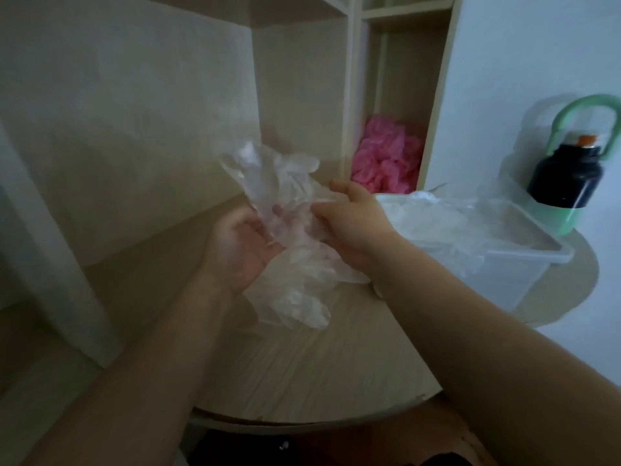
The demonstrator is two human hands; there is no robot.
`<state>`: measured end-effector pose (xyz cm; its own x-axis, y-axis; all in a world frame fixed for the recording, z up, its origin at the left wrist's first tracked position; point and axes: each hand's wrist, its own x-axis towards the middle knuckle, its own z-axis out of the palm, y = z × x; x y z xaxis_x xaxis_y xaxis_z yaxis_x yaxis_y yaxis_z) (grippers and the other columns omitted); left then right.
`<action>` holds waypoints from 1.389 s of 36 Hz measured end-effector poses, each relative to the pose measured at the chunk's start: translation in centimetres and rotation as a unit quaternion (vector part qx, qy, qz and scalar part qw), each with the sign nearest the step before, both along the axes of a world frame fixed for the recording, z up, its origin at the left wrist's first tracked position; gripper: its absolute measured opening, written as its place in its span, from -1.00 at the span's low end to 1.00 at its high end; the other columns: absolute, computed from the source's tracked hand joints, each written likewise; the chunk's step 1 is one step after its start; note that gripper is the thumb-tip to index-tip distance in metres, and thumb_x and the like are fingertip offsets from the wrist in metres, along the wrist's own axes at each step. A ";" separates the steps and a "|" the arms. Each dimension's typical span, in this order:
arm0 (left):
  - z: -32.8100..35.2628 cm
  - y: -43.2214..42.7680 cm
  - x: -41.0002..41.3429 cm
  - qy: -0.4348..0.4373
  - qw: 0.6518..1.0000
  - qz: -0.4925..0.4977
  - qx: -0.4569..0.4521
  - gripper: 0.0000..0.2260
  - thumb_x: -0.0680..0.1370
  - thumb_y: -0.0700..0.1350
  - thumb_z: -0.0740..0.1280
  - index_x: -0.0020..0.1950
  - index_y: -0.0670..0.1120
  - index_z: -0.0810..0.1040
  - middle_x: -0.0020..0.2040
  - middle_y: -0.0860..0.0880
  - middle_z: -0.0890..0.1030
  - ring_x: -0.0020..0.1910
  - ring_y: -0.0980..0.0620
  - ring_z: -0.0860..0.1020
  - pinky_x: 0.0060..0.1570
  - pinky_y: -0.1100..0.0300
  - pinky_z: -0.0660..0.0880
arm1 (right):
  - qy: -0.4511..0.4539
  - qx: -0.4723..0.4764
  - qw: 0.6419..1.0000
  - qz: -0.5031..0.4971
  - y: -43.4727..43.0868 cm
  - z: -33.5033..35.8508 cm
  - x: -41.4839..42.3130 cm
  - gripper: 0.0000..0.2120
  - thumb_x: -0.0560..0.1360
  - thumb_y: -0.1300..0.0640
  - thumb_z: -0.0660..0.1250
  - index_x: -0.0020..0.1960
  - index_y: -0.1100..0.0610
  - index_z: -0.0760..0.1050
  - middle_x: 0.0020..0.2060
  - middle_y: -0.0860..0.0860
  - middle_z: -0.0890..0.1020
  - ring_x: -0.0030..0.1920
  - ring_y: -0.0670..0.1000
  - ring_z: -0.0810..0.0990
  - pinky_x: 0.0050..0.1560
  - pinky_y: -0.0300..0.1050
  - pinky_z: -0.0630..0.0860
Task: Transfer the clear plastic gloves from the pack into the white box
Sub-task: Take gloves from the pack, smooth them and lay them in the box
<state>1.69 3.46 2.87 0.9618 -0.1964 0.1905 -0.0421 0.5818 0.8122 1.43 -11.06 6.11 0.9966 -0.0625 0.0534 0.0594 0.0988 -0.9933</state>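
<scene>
Left hand is palm-up, fingers curled loosely round the crumpled gloves. The bunch runs top to bottom, glove fingers poking up and dangling over the table. Right hand pinches it too, just left of the white box.

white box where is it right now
In the head view the white box sits at the right on the round table, just beyond the right hand, beside the dark bottle.

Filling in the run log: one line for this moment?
left hand: holds gloves | right hand: pinches gloves | box: gloves inside
</scene>
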 end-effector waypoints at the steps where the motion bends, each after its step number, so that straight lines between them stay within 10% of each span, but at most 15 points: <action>1: 0.4 -0.2 -0.2 0.002 1.000 -0.008 0.014 -0.77 0.51 -0.11 0.17 -0.11 -0.14 0.61 0.14 -0.17 0.59 0.14 -0.14 0.58 0.11 -0.08 0.53 | -0.025 -0.031 0.999 -0.004 -0.6 0.3 -0.2 -0.48 0.45 0.38 0.30 0.37 0.12 0.33 -0.05 0.19 0.58 -0.23 0.07 0.58 -0.12 0.02 0.64; 4: 1.8 -2.1 -0.3 -0.020 0.996 0.031 0.077 -0.62 0.64 0.04 0.09 -0.23 0.00 0.61 -0.22 0.00 0.65 -0.27 0.09 0.65 -0.34 0.15 0.59 | -0.081 -0.135 0.987 -0.001 -3.2 2.0 -1.1 -0.55 0.46 0.37 0.29 0.28 0.05 0.39 -0.34 0.08 0.54 -0.45 -0.03 0.50 -0.43 -0.21 0.50; 8: 3.4 -4.9 1.7 -0.047 0.967 0.171 0.181 -0.87 0.48 -0.25 0.38 0.01 -0.16 0.60 -0.20 -0.06 0.62 -0.26 0.02 0.61 -0.34 0.20 0.53 | -0.110 -0.214 0.970 -0.029 -6.5 4.0 -1.4 -0.54 0.46 0.37 0.31 0.30 0.05 0.41 -0.25 0.02 0.54 -0.36 -0.03 0.53 -0.24 -0.12 0.58; 13: 4.8 -6.8 4.3 0.059 0.962 0.222 0.150 -0.92 0.50 -0.31 0.29 -0.18 -0.20 0.52 -0.39 -0.05 0.54 -0.60 0.18 0.48 -0.58 0.36 0.42 | -0.063 -0.209 0.973 -0.081 -12.7 5.6 -1.2 -0.54 0.46 0.42 0.28 0.30 0.09 0.40 -0.18 0.15 0.49 -0.45 -0.02 0.39 -0.42 -0.19 0.42; 19: 5.5 -9.2 4.8 -0.038 0.871 0.391 0.296 -0.54 0.40 -0.01 0.38 0.28 0.01 0.43 0.07 0.04 0.56 -0.03 0.05 0.54 0.01 0.17 0.48 | 0.026 -0.328 0.935 -0.131 -19.7 5.1 -1.0 -0.48 0.46 0.44 0.26 0.35 0.10 0.38 -0.25 0.15 0.51 -0.40 0.02 0.45 -0.34 -0.15 0.48; 24: 6.0 -13.2 2.1 -0.314 0.775 0.103 0.539 -0.68 0.47 0.11 0.40 0.20 0.15 0.55 0.15 0.10 0.53 0.16 0.12 0.49 0.15 0.23 0.38 | 0.044 -0.496 0.856 -0.139 -21.9 3.6 -0.5 -0.42 0.45 0.34 0.33 0.43 0.12 0.30 0.16 0.15 0.48 -0.06 0.11 0.55 -0.10 -0.14 0.49; 26: 5.3 -14.0 2.7 -0.306 0.682 0.010 0.664 -0.72 0.46 0.17 0.37 0.15 0.18 0.59 0.21 0.13 0.53 0.17 0.14 0.49 0.17 0.13 0.45 | 0.036 -0.564 0.814 -0.133 -22.0 3.5 -0.7 -0.37 0.45 0.24 0.38 0.47 0.07 0.24 0.33 0.15 0.38 0.20 0.14 0.46 0.10 -0.12 0.41; 31: 5.2 -15.5 3.6 -0.253 0.660 -0.030 0.707 -0.66 0.43 0.30 0.25 -0.08 0.12 0.67 0.03 0.25 0.59 -0.08 0.18 0.58 -0.03 0.06 0.56 | -0.039 -0.706 0.694 -0.136 -22.1 4.3 -1.3 -0.48 0.46 -0.04 0.37 0.39 -0.05 0.36 0.34 0.05 0.36 0.30 0.13 0.38 0.32 0.09 0.24; 37: 4.9 -16.5 4.5 -0.238 0.713 -0.049 0.658 -0.85 0.60 0.01 0.24 0.00 -0.05 0.51 -0.02 0.07 0.63 -0.09 0.14 0.63 -0.13 0.20 0.51 | 0.001 -0.693 0.720 0.038 -21.2 3.7 -0.6 -0.65 0.50 -0.01 0.35 0.22 0.13 0.55 0.14 -0.01 0.60 0.10 0.00 0.55 0.21 -0.15 0.41; 50: 5.2 -18.6 7.1 -0.245 0.456 -0.169 0.838 -0.66 0.57 -0.13 0.28 0.34 0.08 0.48 0.17 0.16 0.56 0.14 0.14 0.51 0.13 0.27 0.40 | 0.157 -0.671 0.708 0.152 -22.1 2.6 1.8 -0.64 0.55 -0.06 0.26 0.31 -0.01 0.49 0.25 -0.07 0.51 0.17 -0.01 0.48 0.25 -0.05 0.37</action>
